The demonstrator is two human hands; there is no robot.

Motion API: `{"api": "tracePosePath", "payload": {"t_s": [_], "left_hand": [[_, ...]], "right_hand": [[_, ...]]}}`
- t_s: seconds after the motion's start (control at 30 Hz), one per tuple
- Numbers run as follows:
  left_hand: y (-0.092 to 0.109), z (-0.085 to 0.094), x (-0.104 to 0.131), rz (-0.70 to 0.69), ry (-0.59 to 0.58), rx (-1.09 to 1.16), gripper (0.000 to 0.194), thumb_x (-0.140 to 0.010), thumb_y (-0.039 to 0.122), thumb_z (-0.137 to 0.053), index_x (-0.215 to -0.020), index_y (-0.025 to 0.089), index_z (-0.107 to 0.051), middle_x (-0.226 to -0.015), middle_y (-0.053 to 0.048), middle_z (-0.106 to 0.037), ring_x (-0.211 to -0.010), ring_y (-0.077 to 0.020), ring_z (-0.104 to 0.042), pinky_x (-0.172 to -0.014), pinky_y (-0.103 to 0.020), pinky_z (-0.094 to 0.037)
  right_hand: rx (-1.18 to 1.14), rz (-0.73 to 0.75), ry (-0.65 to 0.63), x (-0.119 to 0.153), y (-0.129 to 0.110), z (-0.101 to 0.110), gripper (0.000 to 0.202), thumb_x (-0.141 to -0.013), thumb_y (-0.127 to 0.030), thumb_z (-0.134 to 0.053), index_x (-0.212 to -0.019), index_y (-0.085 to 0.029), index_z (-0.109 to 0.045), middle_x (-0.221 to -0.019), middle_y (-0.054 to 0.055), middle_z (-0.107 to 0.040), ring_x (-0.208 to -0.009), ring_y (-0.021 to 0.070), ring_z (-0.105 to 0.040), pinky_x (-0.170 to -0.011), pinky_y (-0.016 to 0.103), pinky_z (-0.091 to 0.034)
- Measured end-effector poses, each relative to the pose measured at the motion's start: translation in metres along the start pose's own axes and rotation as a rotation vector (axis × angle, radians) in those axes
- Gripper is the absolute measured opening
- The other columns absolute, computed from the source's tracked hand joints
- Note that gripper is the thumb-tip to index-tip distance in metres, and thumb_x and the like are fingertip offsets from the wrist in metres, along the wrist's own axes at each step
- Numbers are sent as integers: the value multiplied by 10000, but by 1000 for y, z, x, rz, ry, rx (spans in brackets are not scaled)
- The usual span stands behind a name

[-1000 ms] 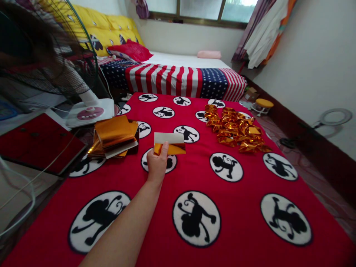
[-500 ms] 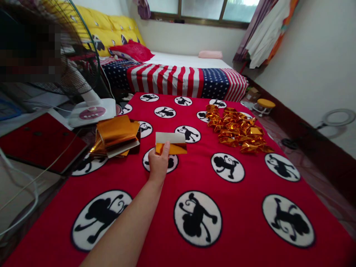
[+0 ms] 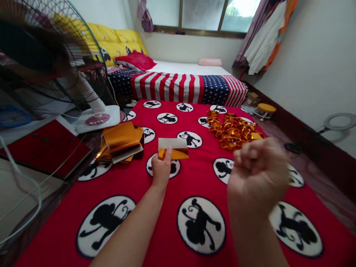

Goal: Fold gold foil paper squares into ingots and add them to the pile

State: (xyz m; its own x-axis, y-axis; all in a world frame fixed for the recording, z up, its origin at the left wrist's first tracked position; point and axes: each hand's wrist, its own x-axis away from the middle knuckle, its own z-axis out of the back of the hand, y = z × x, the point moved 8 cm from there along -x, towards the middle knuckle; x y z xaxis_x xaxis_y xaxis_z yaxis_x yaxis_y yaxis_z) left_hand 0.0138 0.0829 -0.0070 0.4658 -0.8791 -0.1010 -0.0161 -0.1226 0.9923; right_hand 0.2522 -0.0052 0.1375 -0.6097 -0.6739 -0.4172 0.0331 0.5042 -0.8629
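My left hand (image 3: 162,167) pinches a folded sheet of gold foil paper (image 3: 174,152) by its near left corner, thumb on top. A pale strip shows along its far side and shiny gold along the near side. On the right, my right hand (image 3: 258,170) is raised over the red cloth, its fingers curled into a loose fist; it is slightly blurred, and I see nothing in it. A stack of gold foil sheets (image 3: 122,139) lies to the left. Several folded gold foil pieces (image 3: 230,129) sit in a cluster beyond my right hand.
Red cloth (image 3: 183,185) with monkey prints covers the surface in front of me. An electric fan (image 3: 94,115) stands at the left beside a dark red box (image 3: 44,148). Behind are a bed with a striped cover (image 3: 172,85) and a yellow stool (image 3: 266,108).
My right hand has come into view at the right, curled. My left hand still holds the foil sheet. The whole view has shifted slightly, with the scene lower in the picture.
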Motion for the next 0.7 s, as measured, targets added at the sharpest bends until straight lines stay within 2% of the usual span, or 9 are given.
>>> {"api": "tracePosePath", "payload": {"t_s": [0.07, 0.17, 0.27, 0.33, 0.37, 0.43, 0.53, 0.6, 0.7], "left_hand": [[0, -1, 0, -7, -10, 14, 363, -748, 437, -696, -570, 169, -526, -457, 61, -465, -420, -77, -430, -433, -194, -347], [-2, -1, -1, -10, -12, 18, 369, -750, 446, -693, -572, 168, -528, -466, 57, -473, -428, -79, -436, -431, -194, -344], [-2, -1, -1, -14, -19, 20, 364, -755, 447, -689, -583, 166, -534, -474, 54, -478, -431, -82, -435, -423, -198, -332], [-3, 0, -1, -14, -14, 21, 351, -758, 448, -688, -604, 165, -549, -485, 55, -485, -437, -83, -440, -432, -199, -340], [-3, 0, -2, -12, -6, 21, 346, -758, 452, -687, -616, 164, -557, -492, 55, -491, -441, -83, -446, -441, -200, -349], [-5, 1, -2, -3, 10, 26, 346, -758, 465, -682, -632, 164, -568, -500, 54, -502, -448, -86, -459, -460, -203, -369], [-6, 2, -3, 19, 32, 60, 350, -752, 484, -680, -645, 167, -575, -506, 52, -514, -449, -90, -467, -466, -209, -378], [-7, 2, -3, 30, 40, 84, 347, -748, 490, -681, -664, 167, -584, -521, 49, -528, -457, -93, -479, -468, -209, -381], [-5, 2, -2, 33, 44, 96, 346, -742, 487, -689, -665, 166, -588, -535, 45, -539, -472, -94, -498, -471, -208, -383]], "right_hand": [[9, -29, 92, 2, 36, -3, 308, -810, -208, -565, -546, -197, -406, -610, -48, -401, -545, 93, -435, -510, 236, -364], [88, -85, 110, 11, 99, -9, 380, -680, -170, -600, -454, -210, -298, -649, -7, -479, -760, 158, -544, -617, 260, -399], [87, -237, 26, 22, 148, -14, 266, -635, -144, -581, -497, -194, -360, -915, 38, -621, -896, 179, -600, -732, 275, -443], [33, -302, -53, 29, 159, -21, 69, -667, -179, -600, -689, -190, -535, -1132, 59, -623, -989, 193, -621, -767, 283, -470], [-22, -359, -69, 32, 161, -24, 113, -704, -227, -613, -806, -197, -576, -1167, 67, -624, -990, 195, -636, -752, 284, -483], [-131, -466, -75, 39, 163, -30, 212, -777, -361, -615, -910, -197, -592, -1083, 81, -671, -898, 188, -671, -709, 284, -503], [-158, -493, -14, 43, 159, -28, 298, -805, -466, -610, -740, -176, -578, -816, 49, -685, -670, 142, -636, -645, 266, -499], [-102, -456, 16, 42, 158, -24, 266, -775, -420, -648, -705, -171, -584, -804, 34, -665, -645, 125, -609, -613, 248, -486], [-72, -393, 5, 40, 159, -21, 229, -683, -244, -673, -898, -196, -612, -1033, 51, -655, -842, 163, -650, -585, 222, -471]]}}
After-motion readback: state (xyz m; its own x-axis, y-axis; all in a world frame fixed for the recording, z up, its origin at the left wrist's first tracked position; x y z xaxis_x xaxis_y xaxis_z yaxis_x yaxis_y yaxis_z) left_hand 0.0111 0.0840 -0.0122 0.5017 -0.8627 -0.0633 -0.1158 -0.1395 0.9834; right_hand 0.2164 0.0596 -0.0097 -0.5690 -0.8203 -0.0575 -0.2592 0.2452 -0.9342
